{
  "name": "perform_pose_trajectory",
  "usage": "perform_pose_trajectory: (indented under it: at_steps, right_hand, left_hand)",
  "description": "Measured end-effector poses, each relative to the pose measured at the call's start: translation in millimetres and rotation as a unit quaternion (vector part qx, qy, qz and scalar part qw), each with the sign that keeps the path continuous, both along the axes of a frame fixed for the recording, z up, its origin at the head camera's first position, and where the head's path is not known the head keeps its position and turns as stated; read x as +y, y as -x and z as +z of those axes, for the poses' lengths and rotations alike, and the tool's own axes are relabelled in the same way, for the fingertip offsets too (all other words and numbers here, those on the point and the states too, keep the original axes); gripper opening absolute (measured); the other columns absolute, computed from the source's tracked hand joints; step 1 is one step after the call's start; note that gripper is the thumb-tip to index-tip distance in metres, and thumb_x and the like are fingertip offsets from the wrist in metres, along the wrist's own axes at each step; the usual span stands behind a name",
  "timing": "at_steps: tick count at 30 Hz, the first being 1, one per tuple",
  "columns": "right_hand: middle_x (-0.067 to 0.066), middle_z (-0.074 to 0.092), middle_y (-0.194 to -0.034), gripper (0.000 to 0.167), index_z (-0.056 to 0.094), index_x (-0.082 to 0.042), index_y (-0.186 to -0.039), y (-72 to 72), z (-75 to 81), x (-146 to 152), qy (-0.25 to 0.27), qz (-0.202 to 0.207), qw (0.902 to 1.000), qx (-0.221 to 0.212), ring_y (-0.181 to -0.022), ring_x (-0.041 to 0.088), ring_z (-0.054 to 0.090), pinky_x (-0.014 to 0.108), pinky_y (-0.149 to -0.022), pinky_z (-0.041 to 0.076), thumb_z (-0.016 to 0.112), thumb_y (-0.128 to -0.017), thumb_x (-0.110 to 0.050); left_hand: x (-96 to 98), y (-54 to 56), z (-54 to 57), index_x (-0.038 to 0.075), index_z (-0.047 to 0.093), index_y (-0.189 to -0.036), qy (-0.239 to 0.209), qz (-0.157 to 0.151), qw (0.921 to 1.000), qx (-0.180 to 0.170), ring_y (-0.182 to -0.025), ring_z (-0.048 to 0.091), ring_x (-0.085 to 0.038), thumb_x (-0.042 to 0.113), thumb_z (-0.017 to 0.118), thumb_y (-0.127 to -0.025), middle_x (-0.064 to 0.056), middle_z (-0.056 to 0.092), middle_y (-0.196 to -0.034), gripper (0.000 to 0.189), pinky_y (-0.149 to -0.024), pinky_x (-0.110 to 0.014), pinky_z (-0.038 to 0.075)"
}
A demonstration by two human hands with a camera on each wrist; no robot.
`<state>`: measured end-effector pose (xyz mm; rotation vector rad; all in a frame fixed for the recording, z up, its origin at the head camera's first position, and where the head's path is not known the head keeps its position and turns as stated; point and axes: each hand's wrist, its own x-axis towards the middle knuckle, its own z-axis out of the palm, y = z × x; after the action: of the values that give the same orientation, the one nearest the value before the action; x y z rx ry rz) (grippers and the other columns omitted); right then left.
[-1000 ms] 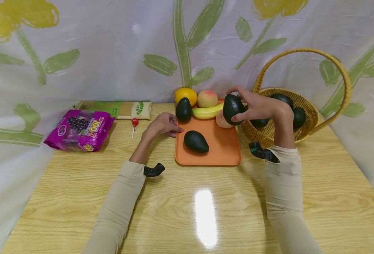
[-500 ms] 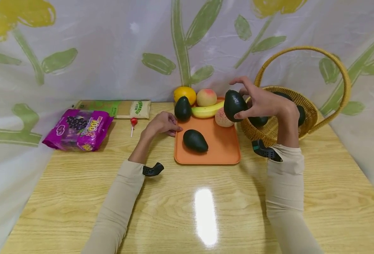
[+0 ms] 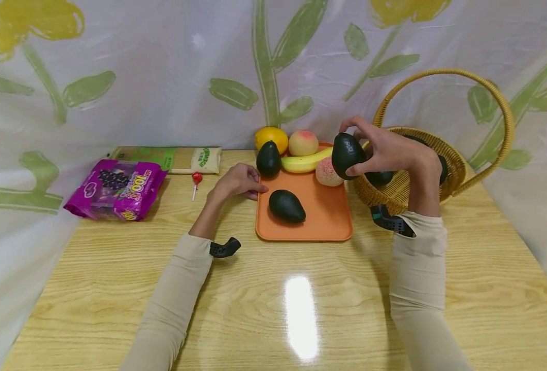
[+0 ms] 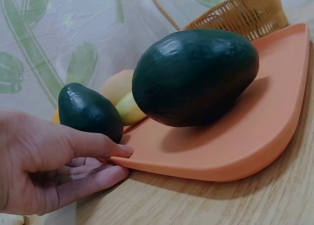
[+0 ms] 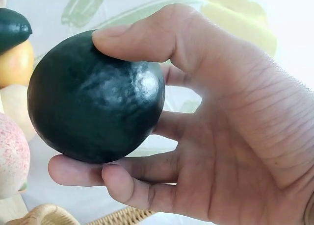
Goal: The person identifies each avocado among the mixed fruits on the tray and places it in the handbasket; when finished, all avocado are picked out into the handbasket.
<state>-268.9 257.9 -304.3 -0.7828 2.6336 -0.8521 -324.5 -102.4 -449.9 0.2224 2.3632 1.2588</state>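
My right hand (image 3: 384, 152) holds a dark green avocado (image 3: 347, 156) between thumb and fingers, above the tray's back right corner and in front of the basket. In the right wrist view the thumb lies on one side of this avocado (image 5: 93, 97) and fingertips on the other. My left hand (image 3: 238, 181) pinches the left rim of the orange tray (image 3: 319, 216), thumb on top and fingers below, as the left wrist view shows. One avocado (image 3: 287, 206) lies on the tray's front half; another avocado (image 3: 268, 161) sits at its back left.
Also on the tray are a lemon (image 3: 271, 138), a banana (image 3: 303, 162), a peach (image 3: 303, 143) and a speckled peach (image 3: 329, 173). A wicker basket (image 3: 396, 193) with several avocados stands right. Leftward lie a lollipop (image 3: 196, 179), a purple candy bag (image 3: 115, 188) and a flat packet (image 3: 205, 159).
The right hand has shifted slightly to the right with the avocado, its upper fingers lifting off and then coming back onto it. The left hand stays on the tray rim.
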Motion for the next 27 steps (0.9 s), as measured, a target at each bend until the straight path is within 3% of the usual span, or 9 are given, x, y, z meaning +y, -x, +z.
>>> perform_pose_trajectory:
  at_steps: [5, 11, 14, 20, 23, 25, 27]
  right_hand:
    - [0.020, 0.060, -0.136, 0.075, 0.033, -0.019, -0.144, -5.8, 4.1, 6.5, -0.011, -0.028, 0.9995, 0.006, -0.098, 0.034, 0.070, 0.031, -0.079, 0.055, 0.083, -0.088, -0.019]
    - [0.021, 0.056, -0.142, 0.075, 0.032, -0.019, -0.144, -7.7, 6.7, 19.0, -0.021, -0.068, 0.9974, -0.002, -0.111, 0.036, 0.067, 0.025, -0.079, 0.055, 0.083, -0.089, -0.027]
    - [0.023, 0.060, -0.137, 0.077, 0.032, -0.019, -0.146, -8.8, 7.8, 29.4, -0.031, -0.110, 0.9935, 0.003, -0.114, 0.036, 0.067, 0.025, -0.080, 0.054, 0.082, -0.090, -0.035]
    - [0.025, 0.060, -0.131, 0.091, 0.029, -0.010, -0.155, -13.0, 5.7, 59.1, -0.087, -0.200, 0.9749, 0.041, -0.113, 0.037, 0.060, 0.049, -0.095, 0.047, 0.075, -0.091, -0.056]
    - [0.029, 0.053, -0.135, 0.094, 0.029, -0.001, -0.154, -12.8, 2.9, 72.3, -0.118, -0.225, 0.9667, 0.033, -0.116, 0.042, 0.056, 0.059, -0.096, 0.046, 0.071, -0.093, -0.058]
    - [0.033, 0.050, -0.137, 0.094, 0.029, 0.005, -0.152, -11.9, 1.1, 79.0, -0.142, -0.232, 0.9622, 0.014, -0.116, 0.045, 0.055, 0.063, -0.096, 0.047, 0.069, -0.095, -0.057]
    - [0.033, 0.055, -0.128, 0.090, 0.032, 0.009, -0.147, -10.9, -1.2, 83.8, -0.161, -0.234, 0.9587, -0.007, -0.108, 0.042, 0.061, 0.055, -0.088, 0.053, 0.070, -0.095, -0.055]
  left_hand:
    - [0.6, -0.4, -0.2, 0.000, 0.060, -0.100, -0.005, -0.002, 1.0000, 0.000, -0.057, 0.070, -0.007, 0.015, 0.084, -0.089, -0.005, 0.062, -0.081, 0.030, -0.059, -0.019, 0.060]
    - [0.4, -1.1, 0.7, 0.000, 0.060, -0.099, -0.001, 0.000, 1.0000, 0.000, -0.057, 0.070, -0.006, 0.015, 0.084, -0.089, -0.003, 0.062, -0.078, 0.030, -0.059, -0.019, 0.060]
    - [0.1, -0.6, 1.1, 0.000, 0.061, -0.099, 0.003, -0.001, 1.0000, 0.003, -0.056, 0.070, -0.006, 0.015, 0.084, -0.089, -0.003, 0.062, -0.076, 0.030, -0.058, -0.019, 0.060]
    - [0.9, -0.8, 1.4, 0.000, 0.061, -0.100, 0.004, -0.002, 1.0000, -0.002, -0.057, 0.070, -0.008, 0.015, 0.084, -0.088, -0.005, 0.063, -0.080, 0.031, -0.058, -0.020, 0.060]
    - [1.4, -0.5, 1.3, 0.000, 0.060, -0.101, 0.005, -0.003, 1.0000, -0.003, -0.057, 0.070, -0.007, 0.015, 0.084, -0.089, -0.005, 0.063, -0.080, 0.031, -0.058, -0.020, 0.060]
    - [1.5, -0.7, 1.8, -0.001, 0.060, -0.102, 0.006, -0.002, 1.0000, -0.004, -0.057, 0.070, -0.007, 0.016, 0.084, -0.089, -0.004, 0.063, -0.079, 0.032, -0.059, -0.019, 0.060]
    - [1.7, -0.8, 2.1, 0.000, 0.060, -0.102, 0.007, -0.001, 1.0000, -0.003, -0.057, 0.070, -0.007, 0.016, 0.084, -0.089, -0.004, 0.063, -0.079, 0.032, -0.059, -0.019, 0.060]
